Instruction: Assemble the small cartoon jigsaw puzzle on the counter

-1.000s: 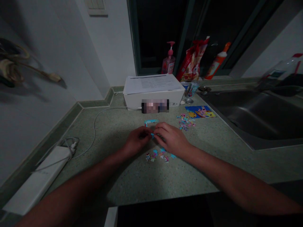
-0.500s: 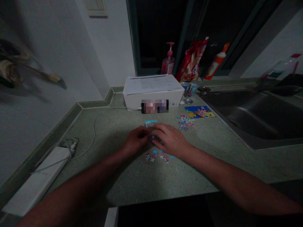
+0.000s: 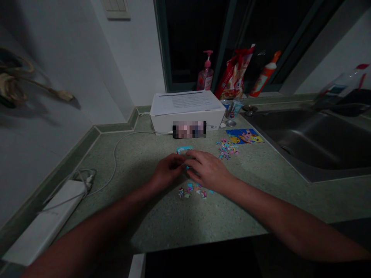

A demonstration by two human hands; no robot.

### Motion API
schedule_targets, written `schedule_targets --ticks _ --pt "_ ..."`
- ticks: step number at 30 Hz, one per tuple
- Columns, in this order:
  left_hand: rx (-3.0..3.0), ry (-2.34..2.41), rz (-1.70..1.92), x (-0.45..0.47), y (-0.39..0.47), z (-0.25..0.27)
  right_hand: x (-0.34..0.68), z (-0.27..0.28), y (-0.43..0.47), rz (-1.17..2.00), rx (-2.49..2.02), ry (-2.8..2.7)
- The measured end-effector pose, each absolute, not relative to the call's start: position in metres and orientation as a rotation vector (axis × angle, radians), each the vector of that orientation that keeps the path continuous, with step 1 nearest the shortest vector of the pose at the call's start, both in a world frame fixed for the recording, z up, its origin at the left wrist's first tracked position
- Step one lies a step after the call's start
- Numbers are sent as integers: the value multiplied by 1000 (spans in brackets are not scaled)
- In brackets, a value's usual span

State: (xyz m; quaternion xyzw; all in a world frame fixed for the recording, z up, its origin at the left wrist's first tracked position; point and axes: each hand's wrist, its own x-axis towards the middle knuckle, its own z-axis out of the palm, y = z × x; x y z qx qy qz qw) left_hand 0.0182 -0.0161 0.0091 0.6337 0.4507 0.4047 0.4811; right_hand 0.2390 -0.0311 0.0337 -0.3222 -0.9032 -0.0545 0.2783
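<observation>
Over the middle of the counter, my left hand (image 3: 167, 169) is closed, its thumb and forefinger pinching at a small light-blue jigsaw piece (image 3: 187, 167). Facing it, my right hand (image 3: 211, 170) has its fingers bent round the same piece, which they mostly hide. Just beyond my fingertips lies a light-blue joined strip of jigsaw puzzle (image 3: 184, 149), partly covered by the hands. Several loose jigsaw pieces (image 3: 200, 192) are scattered on the near side of my hands. A larger pile of jigsaw pieces (image 3: 227, 149) lies farther off to the right.
A blue picture card (image 3: 245, 136) lies between the pile and the sink (image 3: 307, 175). Behind, a phone (image 3: 189, 130) leans on a white box (image 3: 162, 122), its cable running left to a power strip (image 3: 55, 220). Glasses (image 3: 235, 109) stand beside the box.
Both hands stay almost in place; the fingers have shifted only slightly around the small piece. The loose pieces, pile and card lie as before.
</observation>
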Motion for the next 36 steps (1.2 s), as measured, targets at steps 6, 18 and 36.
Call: schedule_targets --ticks 6,18,36 --pt "1561 1093 963 18 -17 11 238 35 -31 -84 -827 -2468" --pt "1551 1085 974 17 -16 6 239 33 -27 -18 -780 -2489" --pt "2523 1319 762 -3 4 -3 282 3 54 279 -1212 -2110"
